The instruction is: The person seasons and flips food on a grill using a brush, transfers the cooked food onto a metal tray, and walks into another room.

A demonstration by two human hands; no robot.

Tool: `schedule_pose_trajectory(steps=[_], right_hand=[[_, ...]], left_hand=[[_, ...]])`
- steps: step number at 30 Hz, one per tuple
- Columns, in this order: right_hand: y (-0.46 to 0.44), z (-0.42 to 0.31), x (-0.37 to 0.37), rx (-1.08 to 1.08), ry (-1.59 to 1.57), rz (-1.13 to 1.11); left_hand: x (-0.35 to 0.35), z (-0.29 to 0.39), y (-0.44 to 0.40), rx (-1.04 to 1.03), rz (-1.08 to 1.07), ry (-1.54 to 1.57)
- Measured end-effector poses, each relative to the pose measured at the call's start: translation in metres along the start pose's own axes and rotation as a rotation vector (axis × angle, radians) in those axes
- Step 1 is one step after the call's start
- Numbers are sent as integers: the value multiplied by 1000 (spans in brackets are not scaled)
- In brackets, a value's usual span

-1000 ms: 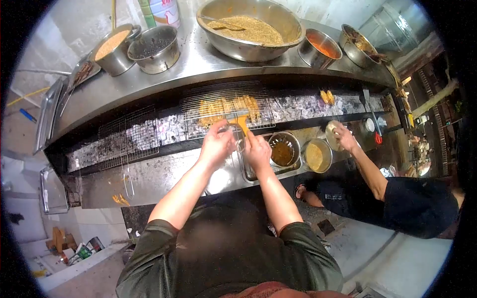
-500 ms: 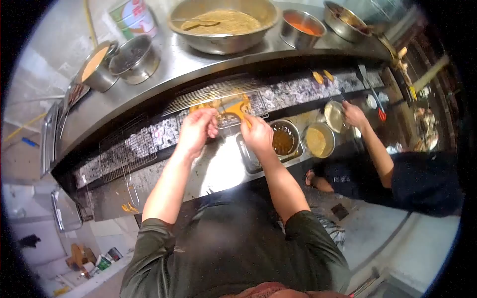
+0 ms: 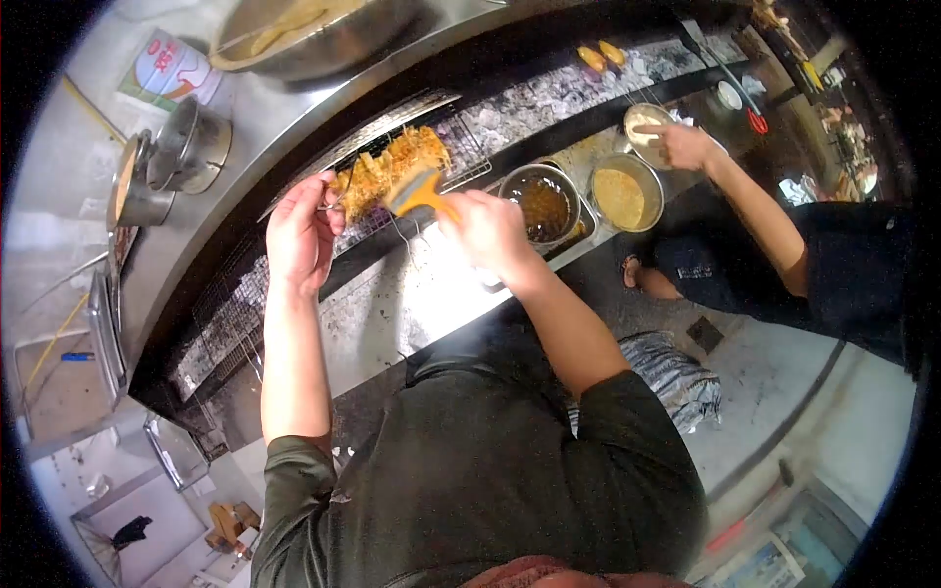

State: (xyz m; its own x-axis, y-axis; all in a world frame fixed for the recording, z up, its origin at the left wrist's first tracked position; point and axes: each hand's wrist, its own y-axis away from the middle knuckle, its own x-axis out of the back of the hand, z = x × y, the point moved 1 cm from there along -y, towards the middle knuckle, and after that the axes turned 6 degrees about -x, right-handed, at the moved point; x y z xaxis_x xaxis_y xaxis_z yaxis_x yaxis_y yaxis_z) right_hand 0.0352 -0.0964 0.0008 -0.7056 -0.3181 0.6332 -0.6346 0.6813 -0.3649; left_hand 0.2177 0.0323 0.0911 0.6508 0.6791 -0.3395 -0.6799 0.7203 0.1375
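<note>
Our left hand is half curled, thumb and fingertips brought together at the left end of the food, where a bit of thin metal shows. Our right hand is closed around the orange handle of the brush, whose head is against the food's lower edge. The food is over the grill, a row of golden pieces, rough and crumbly on top, with the wire rack showing to its right.

Right of our right hand, a round metal pot holds glossy brown liquid; beside it, a second pot holds something thick and pale yellow. A co-worker's hand is at a small bowl with pale contents.

On the metal shelf above the grill we see a wide steel bowl of tan stuff, a printed can and a dull steel pan. Ashy grey coals fill the trough, lumpy and whitish. The bare metal desk shines below our hands.
</note>
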Motion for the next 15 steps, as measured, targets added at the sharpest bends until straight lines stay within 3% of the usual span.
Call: schedule_pose_trajectory(steps=[2,5,7,15], right_hand=[[5,6,16,-2,-78,-11],[10,16,33,-113,56,-10],[8,26,37,-119,-63,113],[-13,36,-24,-259,-107,377]], left_hand=[[1,-1,-1,-7,-4,-2],[2,-6,2,0,-8,6],[3,-13,6,4,-13,13],[3,-48,29,96,23,-9]])
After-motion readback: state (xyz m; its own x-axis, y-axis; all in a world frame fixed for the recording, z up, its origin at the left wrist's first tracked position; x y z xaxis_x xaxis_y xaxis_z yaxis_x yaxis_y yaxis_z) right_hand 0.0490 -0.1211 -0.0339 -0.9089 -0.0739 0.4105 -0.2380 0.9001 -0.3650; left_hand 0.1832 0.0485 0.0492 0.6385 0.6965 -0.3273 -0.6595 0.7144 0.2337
